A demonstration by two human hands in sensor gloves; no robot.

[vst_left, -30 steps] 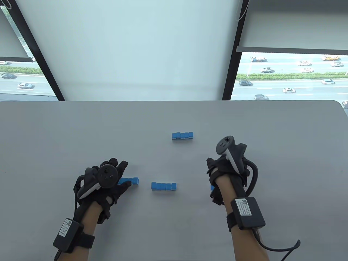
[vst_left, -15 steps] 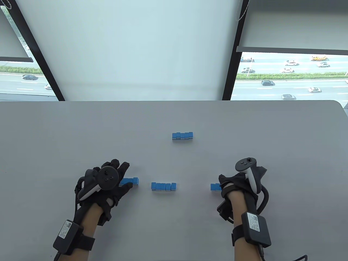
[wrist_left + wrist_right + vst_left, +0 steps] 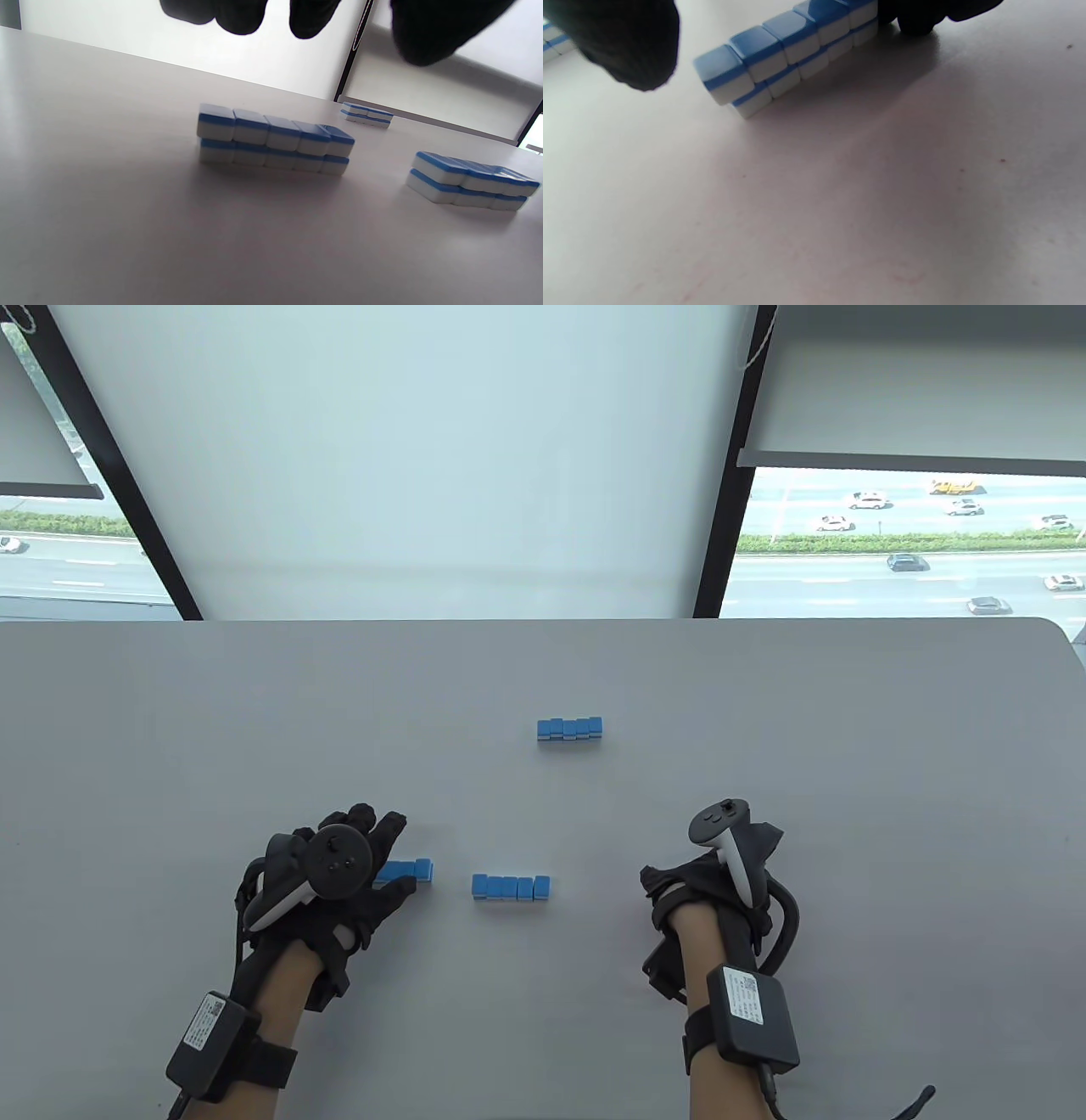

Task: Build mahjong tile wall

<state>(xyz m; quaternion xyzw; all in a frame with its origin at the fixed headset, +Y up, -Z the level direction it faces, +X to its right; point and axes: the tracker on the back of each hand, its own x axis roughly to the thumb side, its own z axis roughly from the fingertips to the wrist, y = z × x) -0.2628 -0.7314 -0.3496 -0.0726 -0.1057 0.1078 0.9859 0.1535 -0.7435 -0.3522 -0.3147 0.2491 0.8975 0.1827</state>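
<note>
left hand (image 3: 352, 874): fingers spread, touching left tile stack (image 3: 407, 869)
right hand (image 3: 708, 882): covering right tile stack (image 3: 793, 46); grip unclear
handling: rigid, smooth, top row probably sliding; squeeze stack ends

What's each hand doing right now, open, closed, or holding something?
Left hand: open, fingers spread over the left tile stack.
Right hand: cannot tell; fingers reach the right tile stack.

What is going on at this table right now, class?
A person in sensor gloves is building a mahjong wall from two-layer blue-and-white tile stacks. The left hand rests beside the left stack with fingers extended. The right hand covers another stack. A middle stack and a far stack stand untouched on the table.
</note>
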